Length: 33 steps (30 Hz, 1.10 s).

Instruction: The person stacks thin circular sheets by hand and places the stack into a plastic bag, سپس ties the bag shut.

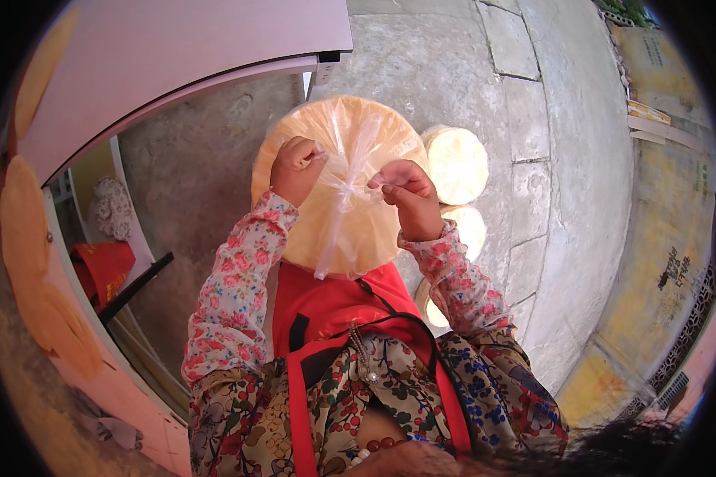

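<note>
In front of me stands a large round pale-yellow bundle (374, 238) wrapped in clear plastic. The plastic is drawn together at a knot (344, 188) in the middle of its top, with loose ends sticking out above and below. Over the left part of the bundle, my left hand (296, 168) is closed, pinching a bit of clear plastic. Across the knot, my right hand (410, 195) is closed too, thumb against fingers, with a thin clear plastic end between them. Both hands are just above the top. What makes up the bundle's inside is blurred by the wrap.
Several smaller-looking round pale bundles (457, 165) stand on the grey concrete floor (569, 183) to the right. A pale pink tabletop (199, 52) reaches in from the upper left. Below it is a red bag-like item (103, 270). A yellowish panel (652, 262) lies at the far right.
</note>
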Tool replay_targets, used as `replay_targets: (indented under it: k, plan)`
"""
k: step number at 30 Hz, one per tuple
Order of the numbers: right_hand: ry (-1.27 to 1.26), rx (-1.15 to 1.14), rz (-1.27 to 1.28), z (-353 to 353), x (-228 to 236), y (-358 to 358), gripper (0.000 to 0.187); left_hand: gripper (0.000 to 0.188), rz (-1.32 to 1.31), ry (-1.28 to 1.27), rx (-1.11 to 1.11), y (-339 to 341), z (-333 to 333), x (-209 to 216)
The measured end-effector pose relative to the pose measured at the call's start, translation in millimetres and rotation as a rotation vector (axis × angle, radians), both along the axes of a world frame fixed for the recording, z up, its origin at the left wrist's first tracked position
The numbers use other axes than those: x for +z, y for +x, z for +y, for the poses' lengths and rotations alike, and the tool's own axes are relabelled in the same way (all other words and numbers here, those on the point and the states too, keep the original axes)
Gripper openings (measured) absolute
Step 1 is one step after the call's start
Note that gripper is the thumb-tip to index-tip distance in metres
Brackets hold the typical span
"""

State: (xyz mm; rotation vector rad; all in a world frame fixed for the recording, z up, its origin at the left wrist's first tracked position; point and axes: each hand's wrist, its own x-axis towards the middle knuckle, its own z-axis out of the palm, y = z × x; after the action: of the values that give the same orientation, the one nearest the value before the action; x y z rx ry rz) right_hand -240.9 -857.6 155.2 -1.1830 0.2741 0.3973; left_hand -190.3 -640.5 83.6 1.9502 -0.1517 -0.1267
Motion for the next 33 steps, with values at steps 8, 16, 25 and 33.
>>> replay_targets:
  k: [8, 16, 25, 33]
  plan:
    - [0.037, 0.043, 0.048, 12, -9, 14, 0.044, 0.008, 0.192, -0.517, -0.009, -26, -5, 13]
    - [-0.279, -0.158, -0.036, 22, 6, 30, 0.028, 0.008, -0.162, -0.092, -0.163, -43, -24, 14]
    - [-0.257, 0.523, 0.159, 29, -61, 111, 0.014, 0.013, -0.420, 0.138, -0.434, -98, -35, 2]
    - [-0.182, 0.462, -0.186, 73, -89, 103, 0.034, 0.022, -0.093, 0.199, -0.542, -41, -59, -53]
